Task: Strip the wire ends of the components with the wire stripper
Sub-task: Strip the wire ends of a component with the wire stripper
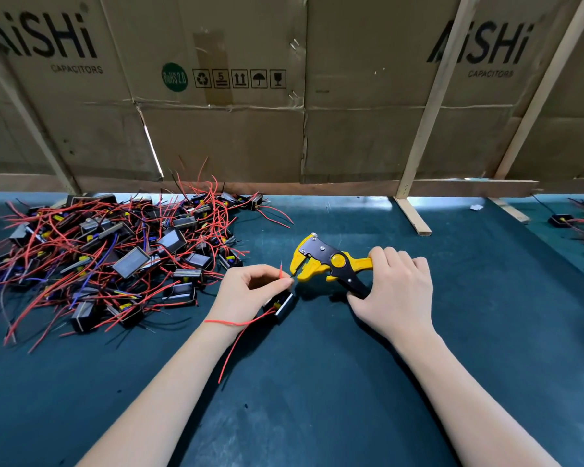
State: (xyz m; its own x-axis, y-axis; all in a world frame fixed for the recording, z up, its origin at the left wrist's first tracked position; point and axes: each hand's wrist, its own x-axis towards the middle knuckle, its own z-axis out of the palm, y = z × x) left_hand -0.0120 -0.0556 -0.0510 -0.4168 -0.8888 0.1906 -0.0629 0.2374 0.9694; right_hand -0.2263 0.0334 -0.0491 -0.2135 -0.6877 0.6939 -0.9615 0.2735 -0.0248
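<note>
Yellow-and-black wire stripper (327,264) is gripped by its handles in the right hand (393,291), head turned left so the jaws face the work. A dark wire end (292,272) is pinched between thumb and forefinger of the left hand (250,291) and presented at the jaw mouth; whether it is seated cannot be told. One component (280,305) is held low under the same hand, its red leads (240,332) trailing clear over the wrist. Remaining components (115,257) are heaped to the left on the green mat (351,399), within reach.
</note>
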